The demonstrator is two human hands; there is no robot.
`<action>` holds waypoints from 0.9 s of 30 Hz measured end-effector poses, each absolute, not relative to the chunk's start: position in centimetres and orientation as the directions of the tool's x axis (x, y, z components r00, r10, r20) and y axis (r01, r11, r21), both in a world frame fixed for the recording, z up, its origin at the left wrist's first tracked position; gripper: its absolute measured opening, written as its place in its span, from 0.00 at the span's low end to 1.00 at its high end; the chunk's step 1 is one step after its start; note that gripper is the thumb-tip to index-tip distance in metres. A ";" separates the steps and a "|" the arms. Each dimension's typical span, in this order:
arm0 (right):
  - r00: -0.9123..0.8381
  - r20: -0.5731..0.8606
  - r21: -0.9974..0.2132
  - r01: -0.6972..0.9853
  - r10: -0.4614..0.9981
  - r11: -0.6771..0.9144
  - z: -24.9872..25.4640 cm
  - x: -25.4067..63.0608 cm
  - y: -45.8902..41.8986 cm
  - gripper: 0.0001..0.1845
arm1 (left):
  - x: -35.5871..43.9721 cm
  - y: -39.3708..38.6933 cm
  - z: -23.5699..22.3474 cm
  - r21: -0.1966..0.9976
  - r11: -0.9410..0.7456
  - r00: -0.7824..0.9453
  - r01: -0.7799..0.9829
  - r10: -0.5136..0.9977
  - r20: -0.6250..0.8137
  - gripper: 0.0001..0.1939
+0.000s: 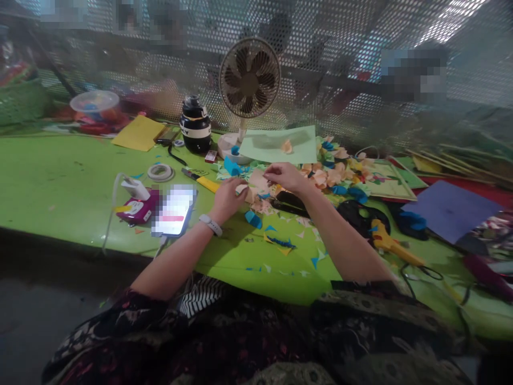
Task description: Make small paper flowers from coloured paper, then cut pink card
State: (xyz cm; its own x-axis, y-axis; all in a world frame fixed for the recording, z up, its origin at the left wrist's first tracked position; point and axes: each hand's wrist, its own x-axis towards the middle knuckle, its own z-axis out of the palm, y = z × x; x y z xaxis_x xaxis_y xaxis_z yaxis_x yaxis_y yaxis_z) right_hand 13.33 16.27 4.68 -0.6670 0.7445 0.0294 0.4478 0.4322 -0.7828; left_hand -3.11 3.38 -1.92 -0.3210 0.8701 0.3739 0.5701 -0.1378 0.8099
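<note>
My left hand (229, 200), with a pale band on its wrist, is over the table with bent fingers. A small peach paper piece (241, 189) shows between its thumb and fingers. To its right my right hand (286, 177) hovers over peach paper scraps (260, 182), its fingertips pinched together; whatever they hold is too small to make out. Under the right wrist lies a long black tool (292, 202), partly hidden. A blue folded paper piece (253, 218) rests just below the hands. The yellow cutter knife (204, 182) lies beside my left hand.
Peach paper flowers (320, 175) are heaped behind my right forearm. A yellow glue gun (387, 241) lies to the right, near purple paper (451, 208). Left are a lit phone (176, 211), a charger (136, 188) and a tape roll (160, 171). Behind stand a fan (250, 77) and a black bottle (195, 128).
</note>
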 end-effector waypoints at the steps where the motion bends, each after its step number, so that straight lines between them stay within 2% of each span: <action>1: -0.697 0.023 -0.830 0.386 0.716 0.402 4.7 14.1 15.6 0.07 | -3.1 3.2 -1.4 0.906 -0.141 -0.383 0.400 0.872 0.305 0.10; 2: -0.730 0.020 -0.859 0.337 0.683 0.386 4.8 14.8 14.9 0.08 | -3.0 3.0 -0.9 0.971 -0.133 -0.399 0.197 0.894 0.204 0.14; 4: -0.773 0.019 -0.885 0.282 0.634 0.370 4.7 15.9 13.4 0.11 | -2.7 2.6 -0.1 0.988 -0.057 -0.268 -0.146 0.963 0.016 0.22; 6: -0.770 0.030 -0.898 0.260 0.638 0.356 4.5 16.6 12.0 0.15 | -2.3 2.2 0.3 0.958 0.018 -0.098 -0.286 0.994 -0.048 0.25; 8: -0.753 0.038 -0.895 0.266 0.657 0.358 4.2 17.1 10.9 0.17 | -1.9 1.8 0.3 0.949 0.048 -0.023 -0.310 0.998 -0.058 0.23; 10: -0.725 0.113 -0.855 0.277 0.679 0.439 3.9 17.5 10.3 0.16 | -1.6 1.7 0.1 0.941 0.067 -0.028 -0.332 0.996 -0.081 0.21; 12: -0.691 0.277 -0.755 0.273 0.667 0.597 3.5 18.0 9.7 0.16 | -1.5 1.6 -0.1 0.922 0.081 -0.060 -0.379 0.992 -0.112 0.20; 14: -0.681 0.438 -0.602 0.263 0.587 0.754 3.1 18.4 9.2 0.19 | -1.4 1.6 -0.2 0.899 0.081 -0.080 -0.430 0.989 -0.127 0.18; 16: -0.705 0.504 -0.472 0.261 0.500 0.842 2.6 18.7 8.7 0.20 | -1.3 1.6 -0.2 0.887 0.083 -0.073 -0.454 0.989 -0.130 0.16; 18: -0.712 0.517 -0.415 0.277 0.475 0.867 2.0 18.6 8.2 0.16 | -1.1 1.5 -0.2 0.882 0.086 -0.060 -0.463 0.990 -0.128 0.12; 22: -0.638 0.557 -0.474 0.280 0.531 0.835 1.1 18.1 7.8 0.06 | -0.7 1.4 -0.1 0.851 0.095 -0.046 -0.516 0.989 -0.138 0.07; 27: -0.504 0.606 -0.628 0.173 0.615 0.759 0.3 17.5 7.3 0.08 | -0.3 1.3 0.0 0.817 0.115 -0.043 -0.565 0.985 -0.168 0.07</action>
State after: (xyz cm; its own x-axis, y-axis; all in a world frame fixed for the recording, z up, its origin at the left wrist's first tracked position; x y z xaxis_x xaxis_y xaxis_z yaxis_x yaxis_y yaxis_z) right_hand 17.51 7.33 0.33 -0.5043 0.6154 0.6058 0.1726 0.7592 -0.6275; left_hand -0.35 1.33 0.02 -0.0432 0.9848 -0.1684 -0.5649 0.1150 0.8171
